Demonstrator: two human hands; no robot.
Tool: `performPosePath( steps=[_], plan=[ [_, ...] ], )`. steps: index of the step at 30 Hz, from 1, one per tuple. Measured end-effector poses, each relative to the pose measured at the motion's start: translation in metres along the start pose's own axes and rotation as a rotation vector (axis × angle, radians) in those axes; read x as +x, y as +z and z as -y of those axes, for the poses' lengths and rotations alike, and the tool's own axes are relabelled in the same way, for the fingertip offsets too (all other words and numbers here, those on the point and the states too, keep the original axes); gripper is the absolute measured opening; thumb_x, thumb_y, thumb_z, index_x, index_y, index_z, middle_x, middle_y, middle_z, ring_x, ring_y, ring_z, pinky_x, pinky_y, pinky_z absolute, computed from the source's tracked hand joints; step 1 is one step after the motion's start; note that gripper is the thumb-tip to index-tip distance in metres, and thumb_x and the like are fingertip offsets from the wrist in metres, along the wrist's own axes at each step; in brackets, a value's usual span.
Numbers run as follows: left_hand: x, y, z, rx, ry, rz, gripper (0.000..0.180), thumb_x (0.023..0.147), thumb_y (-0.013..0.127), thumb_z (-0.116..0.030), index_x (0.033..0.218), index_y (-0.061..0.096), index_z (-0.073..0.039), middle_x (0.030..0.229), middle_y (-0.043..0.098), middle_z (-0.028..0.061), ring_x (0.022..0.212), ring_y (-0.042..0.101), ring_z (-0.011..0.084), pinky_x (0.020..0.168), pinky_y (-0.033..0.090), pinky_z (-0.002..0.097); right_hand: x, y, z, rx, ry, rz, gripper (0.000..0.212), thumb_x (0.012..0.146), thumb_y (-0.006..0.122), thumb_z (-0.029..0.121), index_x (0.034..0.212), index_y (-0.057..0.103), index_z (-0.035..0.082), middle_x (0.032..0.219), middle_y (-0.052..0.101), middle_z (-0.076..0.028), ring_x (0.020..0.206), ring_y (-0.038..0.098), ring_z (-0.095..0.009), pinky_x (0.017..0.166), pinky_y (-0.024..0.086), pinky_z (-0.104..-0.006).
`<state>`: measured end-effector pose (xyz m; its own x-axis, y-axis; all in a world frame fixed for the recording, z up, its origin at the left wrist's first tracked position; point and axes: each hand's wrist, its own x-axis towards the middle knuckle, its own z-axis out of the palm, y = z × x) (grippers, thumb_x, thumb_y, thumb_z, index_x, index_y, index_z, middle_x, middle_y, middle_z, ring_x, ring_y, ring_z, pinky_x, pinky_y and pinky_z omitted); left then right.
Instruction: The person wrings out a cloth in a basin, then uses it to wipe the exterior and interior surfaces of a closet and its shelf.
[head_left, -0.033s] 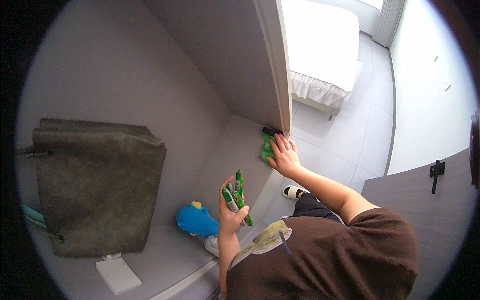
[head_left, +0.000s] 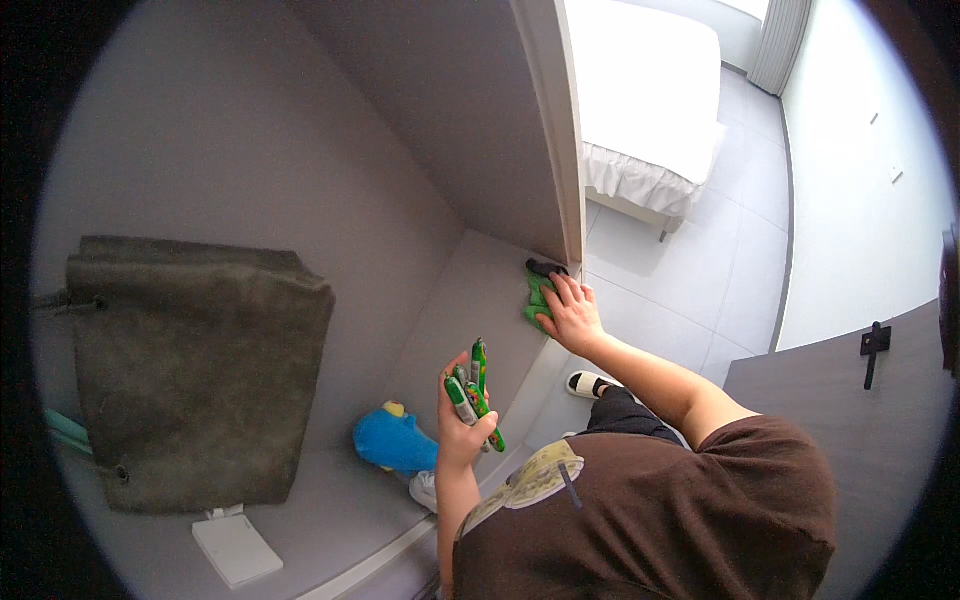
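Note:
My left hand (head_left: 467,425) is closed around several green pen-like sticks (head_left: 470,395) with patterned sides, held upright over the front of a grey shelf. At the shelf's far right corner, my right hand (head_left: 574,316) presses down on a crumpled green cloth (head_left: 537,300), fingers stretched over it and thumb near its lower end. A small black piece (head_left: 545,268) lies at the cloth's far end; I cannot tell whether it is part of it. Left of my left hand sits a blue plush toy (head_left: 392,440) with a yellow part on it.
A dark grey-green bag (head_left: 200,375) stands on the left, with a flat white box (head_left: 238,549) before it. An upright panel (head_left: 545,120) borders the shelf on the right. Beyond are a white bed (head_left: 645,90), tiled floor (head_left: 690,260) and a dark door (head_left: 840,400) with a black handle.
My right hand and the green cloth have shifted together very slightly nearer and to the right. My left hand keeps its hold, unmoved.

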<state>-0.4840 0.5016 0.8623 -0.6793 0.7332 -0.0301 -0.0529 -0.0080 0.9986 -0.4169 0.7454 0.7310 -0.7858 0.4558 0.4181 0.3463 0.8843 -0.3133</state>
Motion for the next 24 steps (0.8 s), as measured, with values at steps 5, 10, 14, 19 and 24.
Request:
performPosePath(
  steps=[5, 10, 14, 19, 24],
  plan=[
    [0.0, 0.002, -0.003, 0.001, 0.016, -0.016, 0.079, 0.063, 0.059, 0.002, 0.138, 0.036, -0.008, 0.103, 0.049, 0.0048, 0.081, 0.05, 0.0114, 0.068, 0.046, 0.0257, 0.021, -0.013, -0.019, 0.111, -0.073, 0.159, 0.029, 0.077, 0.068, 0.03, 0.09, 0.053, 0.009, 0.098, 0.054, -0.01, 0.097, 0.055, -0.028, 0.07, 0.05, -0.0353],
    [-0.004, 0.002, -0.012, 0.13, 0.028, -0.052, 0.079, 0.063, 0.058, 0.002, 0.138, 0.037, -0.01, 0.104, 0.05, 0.0054, 0.083, 0.051, 0.012, 0.069, 0.046, 0.0265, 0.094, -0.05, 0.006, 0.066, -0.287, 0.001, 0.035, 0.075, 0.064, 0.016, 0.109, 0.057, 0.011, 0.104, 0.055, -0.011, 0.098, 0.055, -0.029, 0.075, 0.049, -0.0413],
    [-0.004, 0.01, -0.018, 0.15, 0.07, -0.075, 0.079, 0.062, 0.059, 0.001, 0.137, 0.039, -0.01, 0.104, 0.051, 0.0061, 0.083, 0.051, 0.0124, 0.07, 0.045, 0.0266, 0.182, -0.074, 0.026, -0.036, -0.453, -0.255, 0.042, 0.08, 0.054, 0.012, 0.122, 0.055, 0.008, 0.121, 0.053, -0.013, 0.118, 0.047, -0.03, 0.1, 0.036, -0.0438],
    [-0.006, 0.008, -0.015, 0.184, 0.053, -0.093, 0.078, 0.061, 0.061, -0.001, 0.136, 0.04, -0.009, 0.102, 0.051, 0.0063, 0.081, 0.052, 0.0125, 0.069, 0.045, 0.0265, 0.213, -0.03, 0.021, -0.698, -0.702, 0.189, 0.041, 0.089, 0.046, 0.017, 0.127, 0.054, 0.004, 0.142, 0.041, -0.013, 0.135, 0.031, -0.028, 0.117, 0.01, -0.0462],
    [-0.01, 0.01, -0.004, 0.153, 0.067, -0.145, 0.077, 0.061, 0.061, -0.001, 0.135, 0.039, -0.008, 0.1, 0.051, 0.0053, 0.081, 0.052, 0.0123, 0.069, 0.046, 0.0271, 0.194, 0.038, -0.019, -0.914, -0.735, 0.249, 0.049, 0.094, 0.038, 0.029, 0.133, 0.048, 0.003, 0.15, 0.03, -0.011, 0.141, 0.021, -0.026, 0.117, 0.001, -0.0489]
  ],
)
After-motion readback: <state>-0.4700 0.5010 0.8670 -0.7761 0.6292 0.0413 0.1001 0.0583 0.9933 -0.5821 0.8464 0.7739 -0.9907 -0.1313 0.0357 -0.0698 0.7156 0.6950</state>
